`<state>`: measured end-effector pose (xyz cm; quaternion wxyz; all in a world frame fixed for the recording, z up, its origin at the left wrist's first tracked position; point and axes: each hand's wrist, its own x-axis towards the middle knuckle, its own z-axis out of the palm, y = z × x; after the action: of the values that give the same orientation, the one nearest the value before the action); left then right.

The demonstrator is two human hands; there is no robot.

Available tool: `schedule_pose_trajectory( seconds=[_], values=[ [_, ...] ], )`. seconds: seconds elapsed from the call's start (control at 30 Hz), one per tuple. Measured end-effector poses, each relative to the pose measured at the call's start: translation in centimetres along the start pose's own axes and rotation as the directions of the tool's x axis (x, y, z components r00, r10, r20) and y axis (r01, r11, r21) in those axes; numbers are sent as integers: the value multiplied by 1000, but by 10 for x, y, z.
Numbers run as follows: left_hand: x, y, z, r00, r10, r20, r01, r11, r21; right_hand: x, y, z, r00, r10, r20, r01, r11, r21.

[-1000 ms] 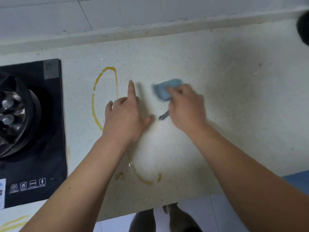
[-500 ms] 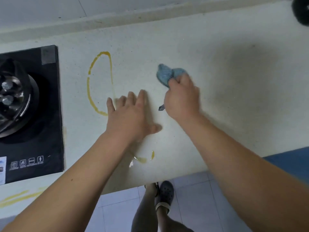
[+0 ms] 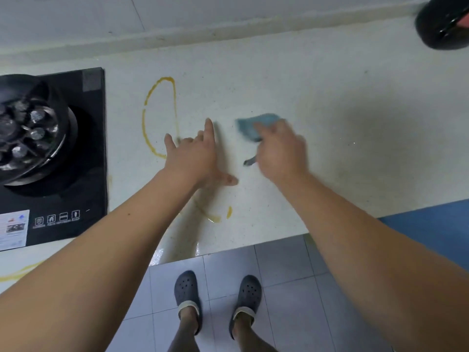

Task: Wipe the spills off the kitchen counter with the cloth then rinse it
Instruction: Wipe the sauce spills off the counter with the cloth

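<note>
Cloth [image 3: 256, 125] bunched under right fingers [image 3: 272, 133] (blurred)

Light blue cloth [image 3: 256, 124], yellow-orange spill [image 3: 175, 107] rings on the speckled off-white surface [image 3: 330, 102], glossy black cooktop [image 3: 83, 179] at 9 o'clock, grey floor tiles [image 3: 284, 260].

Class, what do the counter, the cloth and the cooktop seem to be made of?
Counter: probably pale speckled stone or composite, slightly glossy at the front edge. Cloth: soft blue fabric, bunched; blurred. Cooktop: likely smooth black glass, printed icons.
</note>
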<state>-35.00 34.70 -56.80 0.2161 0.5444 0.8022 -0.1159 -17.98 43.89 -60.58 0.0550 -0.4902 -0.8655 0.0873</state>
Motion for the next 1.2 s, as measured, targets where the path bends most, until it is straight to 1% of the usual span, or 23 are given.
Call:
schedule_pose_trajectory(
  seconds=[0.07, 0.1, 0.2, 0.23, 0.27, 0.33, 0.37, 0.4, 0.43, 0.5, 0.57, 0.6, 0.67, 0.73, 0.77, 0.83, 0.9, 0.93, 0.97, 1.03, 1.07, 1.13, 1.2],
  values=[
    [-1, 0, 4, 1000, 14, 0, -14, 998, 61, 0, 12, -2, 945, 321, -65, -317, 946, 65],
    [-1, 1, 7, 1000, 21, -7, -20, 996, 86, -7, 3, 1, 944, 318, -83, -314, 948, 56],
    [3, 4, 11, 999, 21, -33, -18, 996, 88, -41, -32, 22, 990, -129, -49, 133, 988, 79],
    [4, 5, 13, 999, 17, -33, -14, 996, 86, -47, -28, 23, 971, -237, -23, 238, 969, 66],
    [3, 5, 14, 999, 16, -35, -13, 996, 91, -45, -16, 20, 971, -240, -20, 241, 969, 55],
    [2, 3, 19, 999, 15, -45, -11, 995, 102, -32, 15, 9, 986, 124, -114, -115, 990, 82],
    [1, 2, 20, 999, 16, -48, -11, 995, 101, -30, 27, 4, 933, 336, -126, -326, 941, 94],
    [1, 2, 20, 999, 18, -48, -14, 995, 96, -33, 29, 2, 897, 425, -119, -419, 905, 73],
    [2, 2, 21, 999, 21, -47, -16, 996, 88, -40, 20, 3, 926, 363, -103, -362, 932, 30],
    [3, 4, 21, 999, 18, -45, -15, 998, 66, -65, -4, 11, 1000, -7, -22, 7, 1000, -12],
    [4, 3, 22, 999, 8, -47, -5, 999, 46, -83, -7, 16, 972, -229, 61, 230, 973, -14],
    [3, 3, 23, 999, 9, -47, -7, 999, 43, -79, 4, 11, 978, -203, 46, 205, 979, -24],
    [1, 1, 23, 999, 12, -44, -9, 999, 50, -64, 30, 2, 991, 116, -73, -118, 993, -23],
    [-1, 0, 22, 999, 3, -49, -1, 999, 37, -60, 34, -2, 867, 488, -99, -480, 872, 94],
    [-2, 0, 22, 999, -1, -51, 2, 1000, 27, -63, 18, -3, 862, 500, -81, -483, 860, 166],
    [-2, 2, 21, 999, -5, -50, 5, 1000, 10, -81, -18, 9, 980, 198, -35, -190, 970, 152],
    [-3, 3, 19, 999, -1, -43, 1, 1000, -4, -99, -23, 20, 995, -96, 15, 96, 994, 43],
    [-4, 3, 19, 999, -2, -42, 1, 1000, -6, -94, -10, 17, 997, -81, -7, 81, 996, 24],
    [-5, 2, 19, 999, -7, -39, 6, 1000, -8, -88, 5, 13, 998, 45, -45, -43, 999, 27],
    [-7, 0, 18, 999, -27, -22, 27, 999, -37, -80, 28, 4, 914, 394, -94, -390, 919, 54],
    [-9, 1, 19, 999, -39, -14, 39, 998, -58, -80, 32, 3, 873, 480, -88, -478, 877, 45],
    [-18, 2, 19, 998, -68, -2, 68, 993, -95, -88, 15, 6, 915, 400, -47, -401, 916, -1],
    [-33, 2, 22, 996, -86, -7, 84, 985, -152, -108, -7, 14, 990, 140, -9, -140, 990, -16]
  ],
)
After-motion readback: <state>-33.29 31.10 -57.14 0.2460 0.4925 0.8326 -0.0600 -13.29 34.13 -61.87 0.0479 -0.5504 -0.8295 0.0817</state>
